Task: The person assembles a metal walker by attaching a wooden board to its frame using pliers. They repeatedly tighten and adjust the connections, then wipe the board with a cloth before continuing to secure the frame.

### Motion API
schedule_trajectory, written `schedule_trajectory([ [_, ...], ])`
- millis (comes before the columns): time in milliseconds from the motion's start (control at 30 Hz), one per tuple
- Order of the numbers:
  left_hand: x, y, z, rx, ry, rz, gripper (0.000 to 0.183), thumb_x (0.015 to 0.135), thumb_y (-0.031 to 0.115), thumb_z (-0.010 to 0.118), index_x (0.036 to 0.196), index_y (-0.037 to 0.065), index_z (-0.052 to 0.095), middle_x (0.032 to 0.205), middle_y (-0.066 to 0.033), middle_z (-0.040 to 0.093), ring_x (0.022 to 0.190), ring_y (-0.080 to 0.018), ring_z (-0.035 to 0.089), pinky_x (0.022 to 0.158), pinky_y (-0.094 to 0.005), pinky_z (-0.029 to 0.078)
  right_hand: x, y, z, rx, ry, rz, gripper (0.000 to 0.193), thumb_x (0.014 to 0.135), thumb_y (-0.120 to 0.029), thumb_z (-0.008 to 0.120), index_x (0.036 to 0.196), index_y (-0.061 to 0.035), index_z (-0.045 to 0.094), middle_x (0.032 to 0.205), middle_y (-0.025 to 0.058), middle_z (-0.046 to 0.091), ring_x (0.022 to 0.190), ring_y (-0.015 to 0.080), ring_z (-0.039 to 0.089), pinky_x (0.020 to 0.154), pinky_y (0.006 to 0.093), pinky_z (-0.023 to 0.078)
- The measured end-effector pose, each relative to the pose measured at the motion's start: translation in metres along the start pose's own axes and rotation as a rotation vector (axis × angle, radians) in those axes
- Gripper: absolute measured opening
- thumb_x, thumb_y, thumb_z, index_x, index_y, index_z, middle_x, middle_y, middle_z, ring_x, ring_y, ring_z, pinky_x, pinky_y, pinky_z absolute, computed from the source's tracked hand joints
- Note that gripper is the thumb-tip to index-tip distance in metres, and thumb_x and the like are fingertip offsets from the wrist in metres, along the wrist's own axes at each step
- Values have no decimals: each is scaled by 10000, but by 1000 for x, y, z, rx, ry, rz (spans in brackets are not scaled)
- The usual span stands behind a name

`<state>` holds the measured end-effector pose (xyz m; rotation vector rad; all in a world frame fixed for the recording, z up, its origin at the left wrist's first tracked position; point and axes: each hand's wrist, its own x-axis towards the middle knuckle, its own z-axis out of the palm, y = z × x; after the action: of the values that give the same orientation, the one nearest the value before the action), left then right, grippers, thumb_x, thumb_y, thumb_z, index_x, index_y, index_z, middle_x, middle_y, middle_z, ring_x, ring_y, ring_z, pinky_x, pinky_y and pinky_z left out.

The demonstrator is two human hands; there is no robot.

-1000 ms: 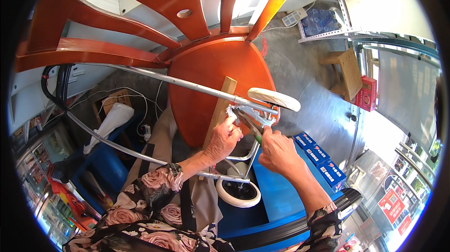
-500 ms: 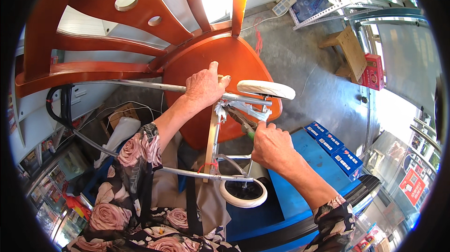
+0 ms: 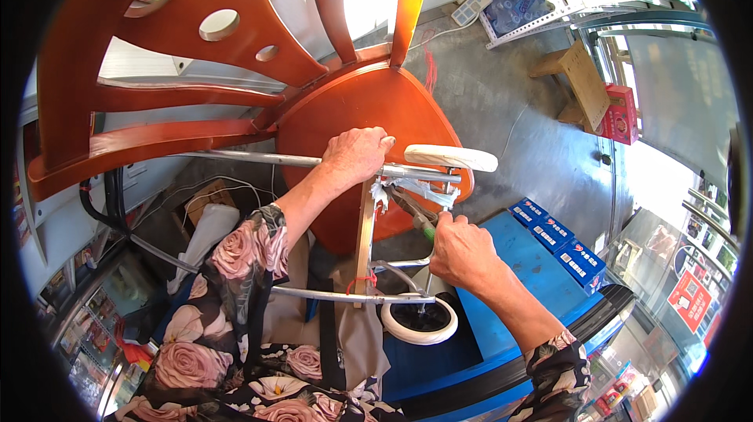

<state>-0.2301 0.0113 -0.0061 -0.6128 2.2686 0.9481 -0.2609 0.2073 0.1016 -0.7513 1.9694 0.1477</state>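
A tubular metal cart frame with white-rimmed wheels, the upper wheel (image 3: pixel 451 157) and the lower wheel (image 3: pixel 420 320), lies across my lap and over a reddish-brown wooden chair (image 3: pixel 353 120). My left hand (image 3: pixel 357 154) is closed around its upper tube (image 3: pixel 274 158). In my right hand (image 3: pixel 463 249) are green-handled pliers (image 3: pixel 426 226), their jaws close to a torn white plastic strip (image 3: pixel 416 187) wrapped on the bar near the upper wheel. The jaw tips are partly hidden by the strip. A wooden slat (image 3: pixel 365 245) spans the frame, tied with red string (image 3: pixel 359 285) at its lower end.
A blue surface (image 3: pixel 510 273) at my right carries several blue boxes (image 3: pixel 580 265). Farther off stand a wooden stool (image 3: pixel 576 89), a red box (image 3: pixel 621 114) and a white metal rack (image 3: pixel 541 26). Cables (image 3: pixel 196 185) run along the floor at left.
The frame and both hands have shifted slightly to the right in the picture. My left index finger, raised before, is now folded down over the tube. The pliers stay beside the white strip.
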Motion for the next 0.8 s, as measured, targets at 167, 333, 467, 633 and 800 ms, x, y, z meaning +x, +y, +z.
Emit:
schedule_trajectory([
  [167, -2, 1, 0, 53, -29, 41, 353, 943, 346, 399, 1017, 60, 592, 901, -175, 655, 908, -384, 614, 804, -500, 467, -5, -12, -4, -41, 39, 29, 385, 664, -82, 575, 981, 122, 497, 879, 299, 592, 774, 407, 634, 687, 461, 519],
  [333, -2, 0, 1, 54, -3, 52, 353, 932, 355, 424, 990, 47, 588, 848, -229, 643, 850, -393, 626, 768, -500, 486, 0, -4, -8, -49, 15, 25, 380, 669, -91, 580, 973, 124, 505, 900, 297, 591, 793, 409, 631, 711, 467, 513],
  [467, -4, 1, 3, 43, 20, 67, 400, 921, 373, 448, 931, 2, 596, 847, -245, 645, 847, -399, 634, 767, -488, 498, 6, 7, -9, 29, -89, 19, 372, 680, -94, 569, 972, 128, 508, 917, 301, 586, 816, 420, 620, 733, 459, 511],
  [633, -4, 3, 0, 100, 37, 16, 352, 895, 365, 477, 1012, 49, 579, 830, -232, 644, 824, -397, 629, 756, -488, 497, 16, 23, -14, 81, -187, -15, 411, 712, -136, 573, 1028, 120, 517, 998, 298, 581, 881, 405, 629, 773, 445, 512],
  [800, 2, 5, -6, 29, -107, -84, 419, 844, 367, 445, 1057, 28, 568, 931, -230, 638, 905, -397, 601, 816, -477, 452, 17, 30, -6, 182, -199, -33, 376, 728, -126, 536, 1004, 129, 519, 971, 322, 593, 908, 427, 617, 789, 459, 504],
])
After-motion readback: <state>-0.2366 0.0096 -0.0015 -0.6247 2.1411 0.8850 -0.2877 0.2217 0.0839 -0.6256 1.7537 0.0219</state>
